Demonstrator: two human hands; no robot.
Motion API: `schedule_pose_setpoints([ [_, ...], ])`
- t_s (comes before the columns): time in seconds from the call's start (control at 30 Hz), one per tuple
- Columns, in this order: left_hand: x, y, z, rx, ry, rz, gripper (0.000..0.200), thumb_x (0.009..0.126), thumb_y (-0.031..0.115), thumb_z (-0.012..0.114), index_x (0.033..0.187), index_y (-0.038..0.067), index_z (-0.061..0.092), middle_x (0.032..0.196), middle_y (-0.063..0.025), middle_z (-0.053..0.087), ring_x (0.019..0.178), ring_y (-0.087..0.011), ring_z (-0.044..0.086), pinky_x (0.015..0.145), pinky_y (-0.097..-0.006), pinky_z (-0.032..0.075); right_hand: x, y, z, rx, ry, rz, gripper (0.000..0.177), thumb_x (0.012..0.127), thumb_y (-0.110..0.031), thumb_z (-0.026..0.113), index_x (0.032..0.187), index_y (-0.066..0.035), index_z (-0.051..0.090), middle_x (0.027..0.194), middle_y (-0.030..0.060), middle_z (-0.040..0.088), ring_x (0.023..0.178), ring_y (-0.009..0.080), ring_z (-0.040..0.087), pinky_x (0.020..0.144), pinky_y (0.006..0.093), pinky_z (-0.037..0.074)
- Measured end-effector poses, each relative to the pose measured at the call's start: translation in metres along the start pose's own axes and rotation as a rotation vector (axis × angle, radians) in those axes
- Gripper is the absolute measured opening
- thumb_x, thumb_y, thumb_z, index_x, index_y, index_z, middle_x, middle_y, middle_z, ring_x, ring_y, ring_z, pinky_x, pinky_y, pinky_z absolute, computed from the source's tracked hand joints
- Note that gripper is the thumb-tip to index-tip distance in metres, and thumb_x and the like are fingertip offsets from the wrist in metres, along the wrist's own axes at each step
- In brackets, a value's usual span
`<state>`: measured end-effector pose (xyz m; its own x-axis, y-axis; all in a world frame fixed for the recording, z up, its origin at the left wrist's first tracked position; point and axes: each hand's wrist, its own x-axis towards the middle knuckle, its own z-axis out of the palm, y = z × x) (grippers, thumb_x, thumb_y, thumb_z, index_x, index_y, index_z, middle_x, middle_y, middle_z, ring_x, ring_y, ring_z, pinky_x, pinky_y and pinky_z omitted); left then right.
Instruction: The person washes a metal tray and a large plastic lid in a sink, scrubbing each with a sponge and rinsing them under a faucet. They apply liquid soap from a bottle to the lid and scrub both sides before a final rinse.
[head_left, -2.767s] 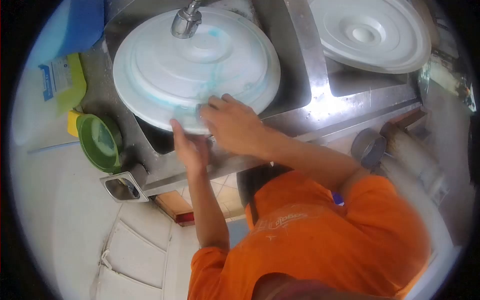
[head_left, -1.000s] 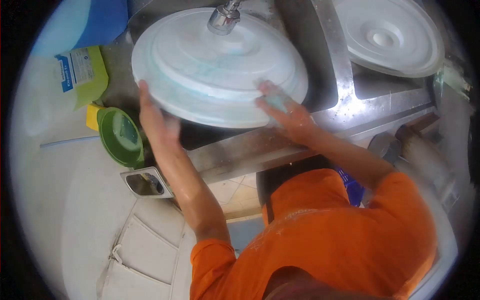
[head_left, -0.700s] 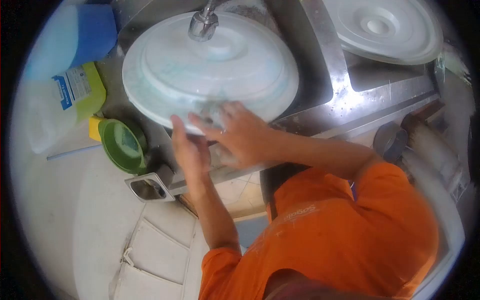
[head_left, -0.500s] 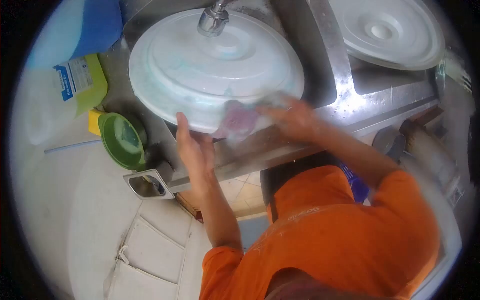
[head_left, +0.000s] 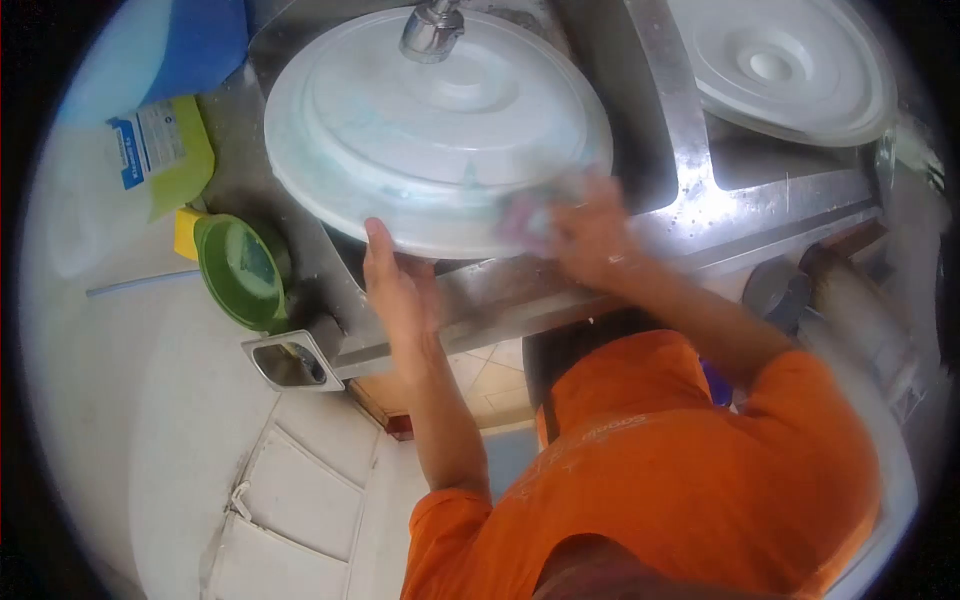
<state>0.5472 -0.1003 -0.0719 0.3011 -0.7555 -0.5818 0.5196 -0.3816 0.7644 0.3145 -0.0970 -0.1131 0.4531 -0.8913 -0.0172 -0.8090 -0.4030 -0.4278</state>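
A large round white plastic lid (head_left: 400,120), streaked with bluish-green suds, lies over the sink basin beneath the faucet (head_left: 432,35). At its near rim, my left hand (head_left: 398,285) grips the edge, thumb on top and fingers tucked out of sight underneath. My right hand (head_left: 595,240), smeared by motion, is closed on a pinkish-purple scrubbing pad (head_left: 522,222). The pad presses against the lid's near right rim.
A second white lid (head_left: 830,60) rests over the right basin. Left of the sink stand a green bowl (head_left: 212,290) with soapy contents, a yellow sponge (head_left: 186,232), a small metal container (head_left: 290,362) and a labelled jug (head_left: 190,150).
My right hand has swept the pad rightward and slightly up along the lid's rim. My left hand keeps its hold on the near edge.
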Motion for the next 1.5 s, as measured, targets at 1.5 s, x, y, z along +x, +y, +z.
schedule_pose_setpoints([
  [1.5, -0.025, 0.037, 0.031, -0.177, 0.061, -0.161, 0.045, 0.098, 0.024, 0.06, 0.135, 0.001, 0.046, 0.124, -0.0122, 0.059, 0.111, -0.0226, 0.059, 0.086, -0.0371, 0.053, 0.068, -0.086, -0.048, 0.451, 0.179, -0.113, 0.031, 0.081, -0.015, 0.062, 0.109, -0.002, 0.061, 0.116, 0.0182, 0.058, 0.107, 0.0354, 0.053, 0.09, 0.0451, 0.044],
])
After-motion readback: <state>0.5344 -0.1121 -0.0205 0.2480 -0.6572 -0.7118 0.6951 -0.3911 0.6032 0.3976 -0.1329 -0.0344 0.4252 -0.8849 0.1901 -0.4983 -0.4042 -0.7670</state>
